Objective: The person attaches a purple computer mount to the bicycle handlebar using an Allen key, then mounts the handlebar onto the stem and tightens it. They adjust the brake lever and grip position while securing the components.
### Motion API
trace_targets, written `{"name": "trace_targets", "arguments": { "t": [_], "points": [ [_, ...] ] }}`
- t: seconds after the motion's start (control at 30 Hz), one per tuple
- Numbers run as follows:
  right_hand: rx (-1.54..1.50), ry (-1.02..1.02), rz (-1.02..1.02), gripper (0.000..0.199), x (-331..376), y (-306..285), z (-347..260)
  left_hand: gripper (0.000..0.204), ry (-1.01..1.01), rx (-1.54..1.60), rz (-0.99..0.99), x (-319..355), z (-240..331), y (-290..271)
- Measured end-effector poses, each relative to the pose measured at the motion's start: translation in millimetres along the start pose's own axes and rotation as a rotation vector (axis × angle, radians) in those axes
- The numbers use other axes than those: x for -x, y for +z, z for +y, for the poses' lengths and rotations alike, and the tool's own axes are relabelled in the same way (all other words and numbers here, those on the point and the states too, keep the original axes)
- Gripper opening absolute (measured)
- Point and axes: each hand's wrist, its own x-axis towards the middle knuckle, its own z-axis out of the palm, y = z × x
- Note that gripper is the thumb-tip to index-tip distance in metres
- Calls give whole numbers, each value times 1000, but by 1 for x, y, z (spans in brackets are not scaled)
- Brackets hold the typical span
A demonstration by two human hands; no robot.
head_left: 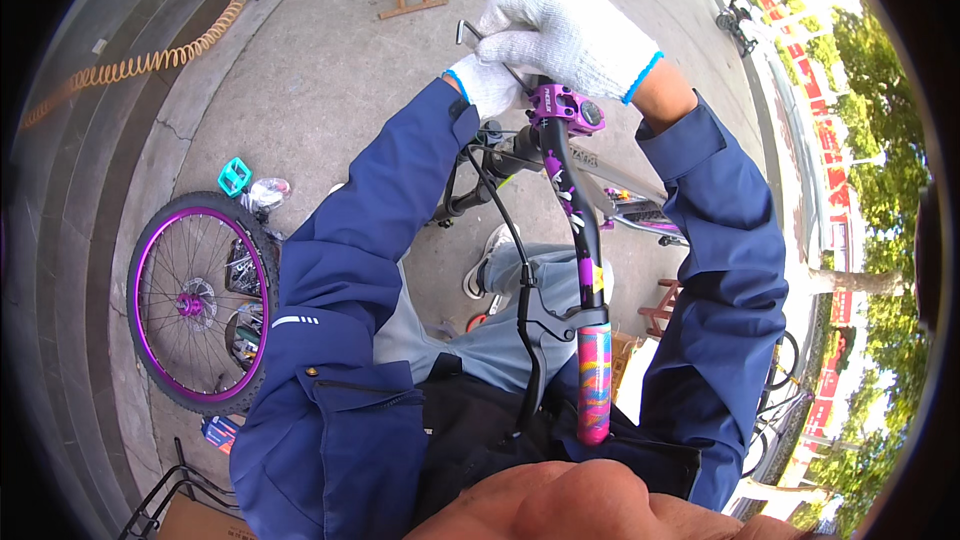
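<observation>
White knit covers the right hand (pixel 572 35) and the left hand (pixel 488 86), both at the upper centre of the frame, the right overlapping the left. Between them an L-shaped metal key (pixel 468 32) shows in 2 short stretches: its bent end stands out left of the right fingertips, and a dark length runs below the glove. Its long axis slants from upper left to lower right, toward the purple stem (pixel 556 103), just below the hands. Whether the key's tip sits in a bolt, I cannot tell.

The right hand appears to pinch the key, thumb and fingers drawn together, its wrist bent in from the right. The left hand lies lower, nearer the stem's left side; its fingers are mostly hidden, so I cannot tell whether they grip anything. Both forearms reach up the frame in blue sleeves (pixel 722 230), converging above the stem.

From the stem, the black handlebar (pixel 568 202) runs nearly straight down the frame to a multicoloured grip (pixel 594 380) at lower centre, with a black brake lever (pixel 533 365) on its left.
</observation>
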Motion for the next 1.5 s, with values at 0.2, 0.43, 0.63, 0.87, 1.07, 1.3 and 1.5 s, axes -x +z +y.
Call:
{"name": "trace_targets", "arguments": {
  "t": [0.2, 0.43, 0.63, 0.87, 1.07, 1.3, 1.5],
  "points": [
    [120, -124, 155, 39, 1, 10, -11, 54, -83, 108, 102, 7, 8, 11],
    [236, -224, 121, 41, -3, 12, -23, 49, -110, -120, 173, 7, 8, 10],
    [148, -255, 85, 22, -15, 10, -29, 48, -85, -100, 142, 5, 5, 0],
    [-170, 366, 64, 26, -22, 5, -42, 48, -81, -121, 132, 5, 4, 3],
    [466, -154, 367, 25, -12, 28, -31, 47, -71, -108, 133, 5, 3, 1],
    [655, -99, 412, 39, -7, 48, -32, 46, -62, -95, 150, 8, 1, -1],
    [30, -54, -7, 31, -13, 17, -45, 45, -58, -127, 139, 8, 4, -4]
  ]
}}
